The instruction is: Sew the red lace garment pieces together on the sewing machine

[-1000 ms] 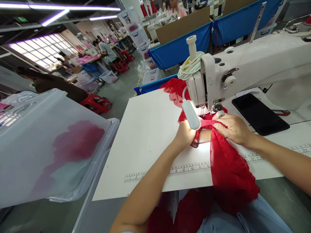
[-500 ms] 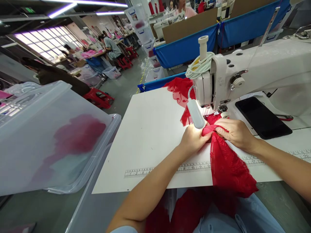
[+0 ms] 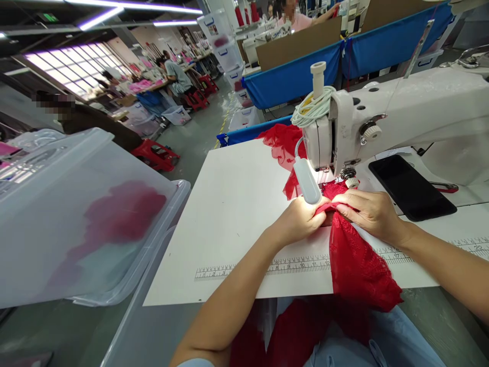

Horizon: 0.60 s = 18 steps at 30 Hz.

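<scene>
Red lace fabric (image 3: 355, 260) runs from under the head of a white sewing machine (image 3: 405, 112) over the table's front edge and down to my lap. My left hand (image 3: 300, 219) is closed on its gathered edge, just below the small lamp (image 3: 307, 181). Opposite it, my right hand (image 3: 369, 211) pinches the same fabric between thumb and fingers, close to the presser foot. The needle area is partly hidden by the lamp and fabric. More red fabric (image 3: 280, 142) lies behind the needle on the white tabletop (image 3: 229, 204).
A black phone (image 3: 412, 187) lies right of my right hand, with red-handled snips (image 3: 445, 187) beside it. A printed ruler (image 3: 290, 266) runs along the front edge. Translucent bins (image 3: 76, 224) stand at left. A red stool (image 3: 156, 154) and other people are further back.
My left hand has come out from beside the lamp toward me, then shifted slightly left. Both hands keep hold of the fabric. The camera view has shifted a little.
</scene>
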Each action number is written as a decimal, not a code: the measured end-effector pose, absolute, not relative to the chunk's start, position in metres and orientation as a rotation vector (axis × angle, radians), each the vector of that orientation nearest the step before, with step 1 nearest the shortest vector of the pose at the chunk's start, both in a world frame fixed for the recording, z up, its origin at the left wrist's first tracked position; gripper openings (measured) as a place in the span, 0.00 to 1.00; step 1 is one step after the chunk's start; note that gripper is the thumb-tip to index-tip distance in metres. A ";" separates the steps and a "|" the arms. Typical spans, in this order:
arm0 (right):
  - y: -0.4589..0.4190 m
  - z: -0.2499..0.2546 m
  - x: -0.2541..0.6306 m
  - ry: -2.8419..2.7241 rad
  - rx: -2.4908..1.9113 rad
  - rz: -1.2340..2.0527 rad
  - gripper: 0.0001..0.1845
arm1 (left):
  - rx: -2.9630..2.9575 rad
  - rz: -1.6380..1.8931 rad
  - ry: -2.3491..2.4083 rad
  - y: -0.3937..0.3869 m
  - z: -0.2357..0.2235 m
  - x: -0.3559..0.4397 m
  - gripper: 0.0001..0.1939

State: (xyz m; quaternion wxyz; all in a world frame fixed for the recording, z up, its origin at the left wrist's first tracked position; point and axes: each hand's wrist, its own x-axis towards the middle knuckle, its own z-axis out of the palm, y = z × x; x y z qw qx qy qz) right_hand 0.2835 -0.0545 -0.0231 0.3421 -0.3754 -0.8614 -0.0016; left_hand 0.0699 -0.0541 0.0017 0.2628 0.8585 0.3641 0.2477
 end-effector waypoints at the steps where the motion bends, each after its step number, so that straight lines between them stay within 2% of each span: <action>1: -0.054 -0.023 0.284 -2.237 -0.986 0.006 0.13 | 2.308 0.675 0.986 -0.055 0.001 0.071 0.12; 6: -0.053 -0.024 0.285 -2.275 -0.980 -0.038 0.14 | 2.270 0.861 1.090 -0.055 -0.011 0.079 0.18; 12: -0.052 -0.028 0.288 -2.256 -1.212 -0.427 0.12 | 2.124 0.919 1.121 -0.053 -0.016 0.077 0.23; 14: -0.052 -0.029 0.288 -2.180 -1.241 -0.416 0.12 | 2.078 0.919 1.127 -0.053 -0.016 0.076 0.23; 18: -0.052 -0.023 0.289 -2.154 -1.121 -0.184 0.16 | 2.011 0.901 1.131 -0.053 -0.016 0.077 0.24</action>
